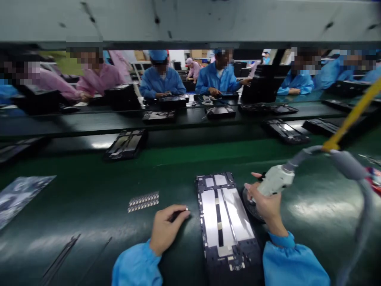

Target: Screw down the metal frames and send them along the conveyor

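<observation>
My left hand (170, 226) is closed in a pinch, with a tiny white piece (187, 209) at its fingertips, too small to name. It hovers beside the left edge of an opened tablet-like device (212, 220) with silvery battery panels and a dark frame. To the right of that device, my right hand (268, 204) grips a white handheld tool (275, 180) with a thick grey cable (309, 151); its tip is hidden. Beneath this hand, a round dark dish (251, 204) is partly covered. A sheet of small metallic parts (143, 201) lies left of my left hand.
Thin dark rods (61, 254) and a clear plastic bag (22, 194) lie at the left. A yellow strap (354, 113) holds up the cable. Similar devices (126, 143) sit on the green belt (178, 153). Co-workers in blue and pink sit opposite, beneath a grey overhead beam (190, 24).
</observation>
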`<state>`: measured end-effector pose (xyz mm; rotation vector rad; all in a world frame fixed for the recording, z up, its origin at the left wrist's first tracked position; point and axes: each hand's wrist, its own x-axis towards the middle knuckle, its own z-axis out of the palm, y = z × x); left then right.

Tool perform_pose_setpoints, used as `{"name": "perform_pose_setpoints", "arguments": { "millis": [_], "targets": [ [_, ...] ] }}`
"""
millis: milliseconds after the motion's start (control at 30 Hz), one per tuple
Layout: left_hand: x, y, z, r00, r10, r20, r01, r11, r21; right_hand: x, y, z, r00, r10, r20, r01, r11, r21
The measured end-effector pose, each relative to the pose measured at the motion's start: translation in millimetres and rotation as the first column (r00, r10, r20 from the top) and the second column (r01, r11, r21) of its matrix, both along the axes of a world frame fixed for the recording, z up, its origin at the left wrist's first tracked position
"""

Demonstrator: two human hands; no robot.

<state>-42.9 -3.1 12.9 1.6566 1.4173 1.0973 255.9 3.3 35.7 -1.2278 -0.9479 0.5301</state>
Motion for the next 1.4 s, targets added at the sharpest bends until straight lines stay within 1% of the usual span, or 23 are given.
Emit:
{"name": "perform_pose_setpoints", "arguments": {
  "millis": [33, 100, 133, 167, 233, 300, 367, 433, 533, 633, 700, 800, 900, 1000, 1133, 1233, 1400],
  "targets": [
    [8, 1, -4.2, 1.000, -0.009, 0.014, 0.009, 1.000, -0.006, -2, -3, 5.9, 0.999, -0.046, 0.017, 0.046, 0.999, -0.002],
    [15, 6, -11.7, 0.999, 0.042, 0.035, -0.041, 0.999, -0.015, -7, -10, 21.3, 0.993, -0.120, 0.012, 0.120, 0.993, 0.004],
    [15, 9, -14.7, 0.996, 0.083, 0.044, -0.082, 0.996, -0.018, -12, -12, 30.1, 0.994, -0.105, -0.024, 0.105, 0.994, -0.014],
    [13, 13, -17.2, 0.991, 0.122, 0.057, -0.121, 0.992, -0.021, -19, -13, 38.8, 0.995, -0.073, -0.063, 0.073, 0.997, -0.009],
    [7, 16, -20.6, 0.981, 0.167, 0.095, -0.165, 0.986, -0.036, -37, -11, 53.1, 0.992, 0.056, -0.114, -0.055, 0.998, 0.014],
    [3, 16, -21.9, 0.973, 0.177, 0.150, -0.171, 0.984, -0.058, -62, -2, 59.8, 0.976, 0.198, -0.086, -0.194, 0.979, 0.057],
    [2, 15, -21.6, 0.964, 0.166, 0.206, -0.153, 0.985, -0.078, -86, 11, 58.0, 0.952, 0.306, -0.023, -0.304, 0.949, 0.080],
    [4, 13, -20.7, 0.959, 0.154, 0.238, -0.138, 0.987, -0.080, -105, 27, 50.3, 0.925, 0.380, 0.021, -0.380, 0.923, 0.062],
    [6, 13, -19.7, 0.965, 0.147, 0.217, -0.139, 0.989, -0.049, -118, 44, 36.1, 0.911, 0.406, 0.070, -0.408, 0.913, 0.002],
    [6, 13, -19.5, 0.982, 0.135, 0.133, -0.137, 0.991, 0.006, -117, 49, 26.5, 0.916, 0.386, 0.106, -0.387, 0.922, -0.016],
    [5, 13, -19.8, 0.988, 0.127, 0.081, -0.132, 0.989, 0.059, -115, 49, 24.4, 0.917, 0.385, 0.106, -0.386, 0.922, -0.014],
    [5, 12, -20.6, 0.991, 0.126, 0.036, -0.130, 0.981, 0.146, -114, 48, 26.9, 0.919, 0.383, 0.091, -0.385, 0.923, -0.002],
    [5, 13, -20.6, 0.993, 0.114, 0.023, -0.116, 0.973, 0.198, -117, 47, 31.7, 0.920, 0.387, 0.062, -0.390, 0.920, 0.043],
    [6, 13, -19.6, 0.994, 0.108, 0.010, -0.107, 0.971, 0.215, -123, 48, 32.4, 0.909, 0.416, 0.022, -0.417, 0.906, 0.073],
    [7, 13, -18.9, 0.994, 0.112, -0.014, -0.106, 0.971, 0.212, -131, 51, 26.3, 0.890, 0.457, -0.006, -0.456, 0.888, 0.054],
    [7, 13, -19.3, 0.995, 0.097, -0.005, -0.094, 0.974, 0.206, -133, 52, 23.6, 0.890, 0.456, -0.003, -0.455, 0.889, 0.046],
    [8, 12, -17.8, 0.996, 0.092, 0.004, -0.091, 0.979, 0.180, -133, 52, 24.4, 0.897, 0.442, 0.012, -0.442, 0.895, 0.050]
  ]
}}
